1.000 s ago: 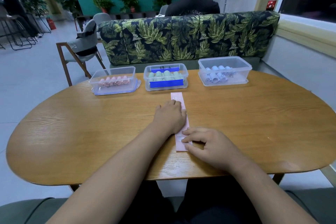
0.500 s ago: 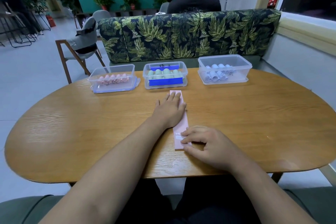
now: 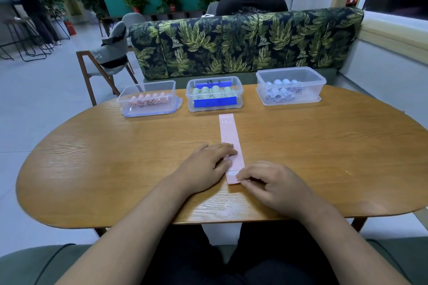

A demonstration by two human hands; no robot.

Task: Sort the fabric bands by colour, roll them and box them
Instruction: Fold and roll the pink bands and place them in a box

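Pink band near table edge, left hand pressing, right hand seemingly pinching it.

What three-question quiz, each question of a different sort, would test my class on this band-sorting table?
1. True or false: the pink band lies flat and unrolled on the table.
2. Which box holds the pink rolls? A left box; B middle box; C right box.
3. Fill in: fingertips of the ___ hand sit on the band's near end.

Key
1. True.
2. A.
3. Right: the right hand curls its fingers onto that end.
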